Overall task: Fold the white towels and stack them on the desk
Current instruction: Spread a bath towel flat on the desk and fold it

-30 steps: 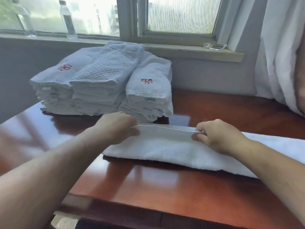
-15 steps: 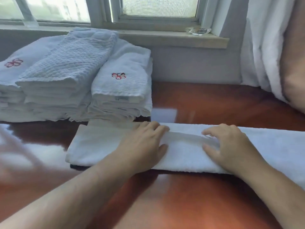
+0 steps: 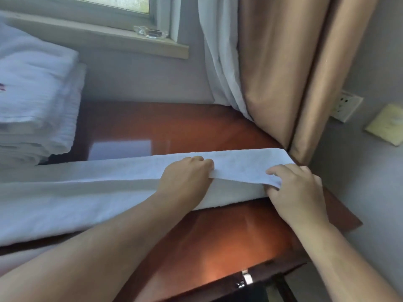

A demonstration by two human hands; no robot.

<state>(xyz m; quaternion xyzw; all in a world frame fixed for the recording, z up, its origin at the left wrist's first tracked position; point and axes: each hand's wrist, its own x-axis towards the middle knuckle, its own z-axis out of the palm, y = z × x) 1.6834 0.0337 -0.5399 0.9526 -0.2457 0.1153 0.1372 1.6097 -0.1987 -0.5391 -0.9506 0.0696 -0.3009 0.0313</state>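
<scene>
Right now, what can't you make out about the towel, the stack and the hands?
- Towel: head view's left edge cuts off its far end.
- Stack: left edge cuts it; blurred, so layers can't be counted.
- Left hand: fingertips hidden under the lifted layer.
- Right hand: thumb hidden under the towel's end.

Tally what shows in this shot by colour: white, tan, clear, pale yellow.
White: 4, long towel, towel stack, sheer curtain, wall socket
Tan: 1, curtain
Clear: 1, glass dish on the sill
Pale yellow: 1, wall plate
Total: 7
</scene>
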